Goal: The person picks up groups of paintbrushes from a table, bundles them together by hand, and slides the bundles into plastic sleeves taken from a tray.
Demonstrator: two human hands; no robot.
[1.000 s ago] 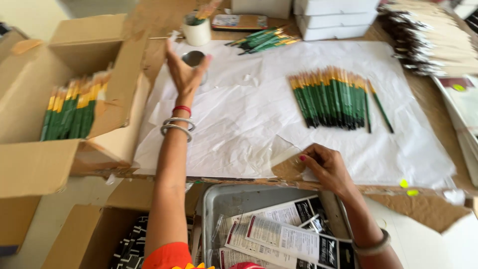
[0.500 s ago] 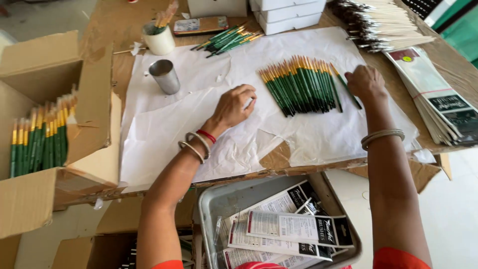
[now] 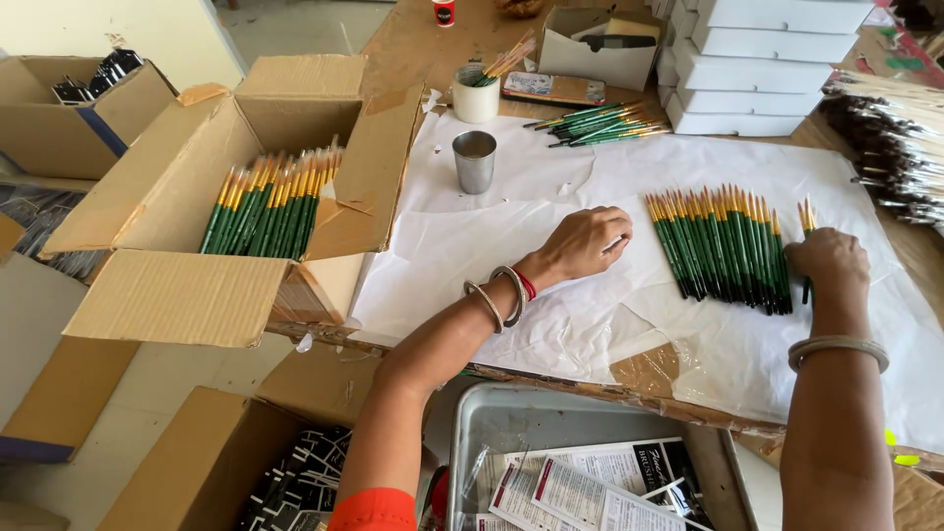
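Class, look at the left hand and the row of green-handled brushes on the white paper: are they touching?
Apart. The head view shows the left hand resting on white paper, with bare paper between it and the row of green-handled brushes.
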